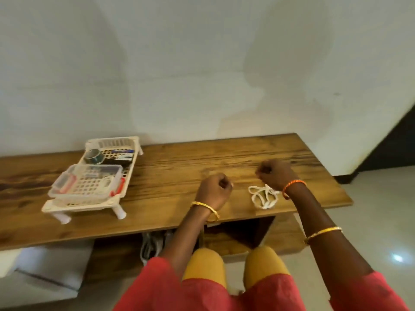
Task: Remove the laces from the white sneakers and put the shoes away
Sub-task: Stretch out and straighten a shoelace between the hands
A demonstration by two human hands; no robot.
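A bundle of white laces lies on the wooden table near its front right edge. My right hand hovers just behind the laces with its fingers curled into a fist, nothing visible in it. My left hand is held over the table's middle, also curled into a fist, with no object seen inside. A white sneaker shows partly on the shelf under the table, behind my left forearm.
A white plastic rack stands at the table's left, carrying a clear lidded box, a tape roll and small items. A plain wall rises behind the table. Pale floor lies to the right. My knees are below the front edge.
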